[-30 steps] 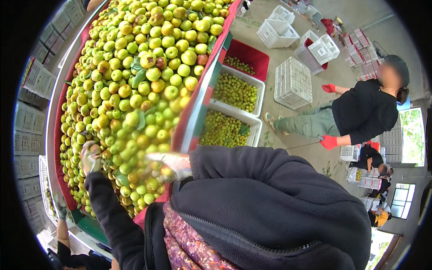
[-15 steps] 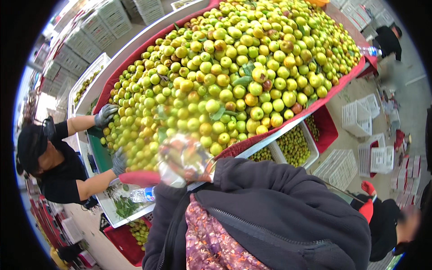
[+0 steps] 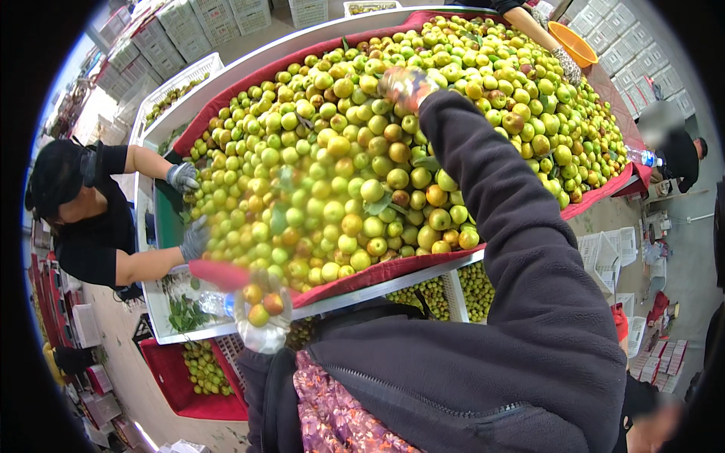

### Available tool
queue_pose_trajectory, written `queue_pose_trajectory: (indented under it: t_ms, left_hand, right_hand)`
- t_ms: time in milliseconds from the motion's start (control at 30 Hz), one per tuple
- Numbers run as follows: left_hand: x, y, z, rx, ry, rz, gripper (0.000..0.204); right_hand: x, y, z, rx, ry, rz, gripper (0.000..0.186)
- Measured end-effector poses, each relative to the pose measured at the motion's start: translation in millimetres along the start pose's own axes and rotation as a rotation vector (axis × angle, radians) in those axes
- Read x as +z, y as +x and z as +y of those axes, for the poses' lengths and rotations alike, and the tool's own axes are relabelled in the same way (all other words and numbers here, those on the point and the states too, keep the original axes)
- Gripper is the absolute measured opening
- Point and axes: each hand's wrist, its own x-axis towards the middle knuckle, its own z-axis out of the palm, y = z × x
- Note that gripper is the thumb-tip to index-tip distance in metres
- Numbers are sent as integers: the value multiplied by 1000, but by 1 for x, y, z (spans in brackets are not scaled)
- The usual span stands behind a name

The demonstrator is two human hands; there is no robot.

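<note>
A big heap of jujubes (image 3: 355, 158), green-yellow with brownish patches and a few leaves, lies on red cloth in a white-edged sorting table. My left hand (image 3: 264, 337), in a pale glove, is at the near edge, palm up, with several jujubes (image 3: 259, 315) cupped in it. Reaching far over the heap, my right hand (image 3: 408, 87) in a patterned glove is at the fruit near its middle. Motion smears its fingers, so whether it grips any fruit cannot be seen.
At the left, a co-worker's grey-gloved hands (image 3: 183, 177) touch the heap. Another person's gloved hand (image 3: 566, 66) works at the far right by an orange bowl (image 3: 572, 45). Below the near edge stand a red crate (image 3: 162, 370) and white crates of jujubes (image 3: 453, 296). A bottle (image 3: 217, 303) lies near my left hand.
My hands were together before my body; the right has stretched forward over the heap. The left has turned into view lower left, showing jujubes in its palm. The view has shifted.
</note>
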Motion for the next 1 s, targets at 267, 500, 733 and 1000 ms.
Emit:
queue_pose_trajectory:
  t_ms: [267, 500, 733, 1000]
  left_hand:
    - [35, 68, -56, -269, 61, -121, 51]
    - [19, 95, -73, -476, 7, -115, 53]
    - [26, 90, -81, -493, 35, -161, 53]
    - [-7, 92, -59, -313, 241, -222, 58]
  right_hand:
    - [-39, -90, -147, -235, 990, -54, 24]
    - [-41, -178, -116, 31, 1589, 342, 29]
    - [-60, -198, -33, 79, 240, 164, 33]
    - [-55, -178, -231, -147, 864, 188, 39]
